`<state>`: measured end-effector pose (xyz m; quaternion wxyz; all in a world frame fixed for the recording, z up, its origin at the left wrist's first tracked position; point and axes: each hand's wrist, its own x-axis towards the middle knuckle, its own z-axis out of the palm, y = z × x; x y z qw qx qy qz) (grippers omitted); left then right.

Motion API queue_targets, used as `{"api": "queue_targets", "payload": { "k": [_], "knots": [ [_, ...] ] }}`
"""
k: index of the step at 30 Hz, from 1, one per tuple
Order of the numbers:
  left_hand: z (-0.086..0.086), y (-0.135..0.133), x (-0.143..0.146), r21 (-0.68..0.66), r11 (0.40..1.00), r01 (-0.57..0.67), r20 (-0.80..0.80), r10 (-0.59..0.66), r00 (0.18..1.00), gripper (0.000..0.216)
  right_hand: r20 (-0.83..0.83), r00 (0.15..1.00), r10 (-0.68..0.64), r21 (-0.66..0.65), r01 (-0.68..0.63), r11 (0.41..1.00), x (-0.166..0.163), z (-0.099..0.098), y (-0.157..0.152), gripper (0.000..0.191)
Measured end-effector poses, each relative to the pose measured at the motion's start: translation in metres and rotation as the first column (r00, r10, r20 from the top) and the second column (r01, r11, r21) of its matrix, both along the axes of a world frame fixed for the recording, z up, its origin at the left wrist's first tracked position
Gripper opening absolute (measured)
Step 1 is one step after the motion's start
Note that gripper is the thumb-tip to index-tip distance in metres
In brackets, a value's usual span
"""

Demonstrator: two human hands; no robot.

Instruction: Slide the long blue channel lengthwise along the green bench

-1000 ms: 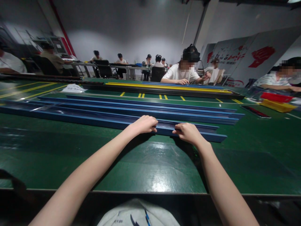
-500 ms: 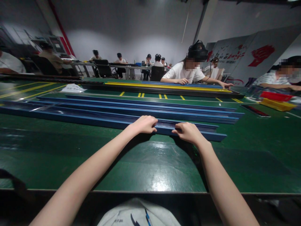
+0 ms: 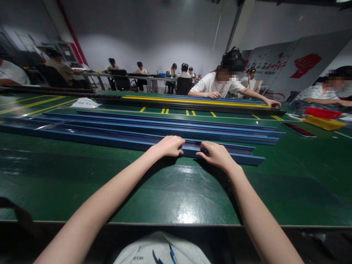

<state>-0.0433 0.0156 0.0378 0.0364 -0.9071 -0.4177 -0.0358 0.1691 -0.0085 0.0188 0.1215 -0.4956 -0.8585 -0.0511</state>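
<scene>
A long blue rail (image 3: 110, 141) lies across the green table (image 3: 176, 190), running from the far left to just right of centre. My left hand (image 3: 168, 145) grips its near edge, fingers curled over the top. My right hand (image 3: 216, 154) grips the same rail a short way to the right, fingers also curled over it. Both forearms reach forward from the near table edge. More blue rails (image 3: 170, 126) lie parallel just behind the gripped one.
Yellow and black rails (image 3: 192, 102) lie at the table's far side, where a person in white (image 3: 217, 84) leans over them. Red and yellow pieces (image 3: 324, 118) sit at the right. A white paper (image 3: 85, 103) lies far left. Other people sit at desks behind.
My right hand has slid a little left along the blue rail, closer to my left hand. The person opposite has stretched an arm out to the right along the yellow rails.
</scene>
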Motion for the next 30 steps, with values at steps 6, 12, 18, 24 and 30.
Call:
{"api": "queue_targets", "payload": {
  "k": [6, 12, 18, 24, 30],
  "knots": [
    [0.000, 0.000, 0.000, 0.006, 1.000, 0.012, -0.004, -0.012, 1.000, 0.012, -0.015, 1.000, -0.002, 0.027, 0.002, 1.000, -0.003, -0.006, 0.003, 0.022],
    [0.000, 0.000, 0.000, -0.004, 1.000, -0.011, -0.010, 0.011, 1.000, 0.014, -0.013, 1.000, -0.021, -0.010, 0.021, 1.000, -0.001, -0.007, 0.007, 0.023],
    [0.001, -0.001, 0.000, -0.012, 1.000, -0.014, -0.008, 0.014, 1.000, 0.014, 0.028, 0.999, -0.040, -0.039, 0.041, 0.998, -0.001, -0.007, 0.010, 0.028],
    [0.001, 0.000, -0.001, -0.007, 1.000, -0.009, -0.012, 0.009, 1.000, 0.014, 0.044, 0.998, -0.046, -0.071, 0.049, 0.996, 0.000, -0.006, 0.011, 0.029],
    [0.000, 0.000, -0.001, -0.004, 1.000, -0.001, -0.011, 0.001, 1.000, 0.015, 0.040, 0.999, -0.019, -0.037, 0.021, 0.999, 0.000, -0.004, 0.009, 0.028]
  ]
}}
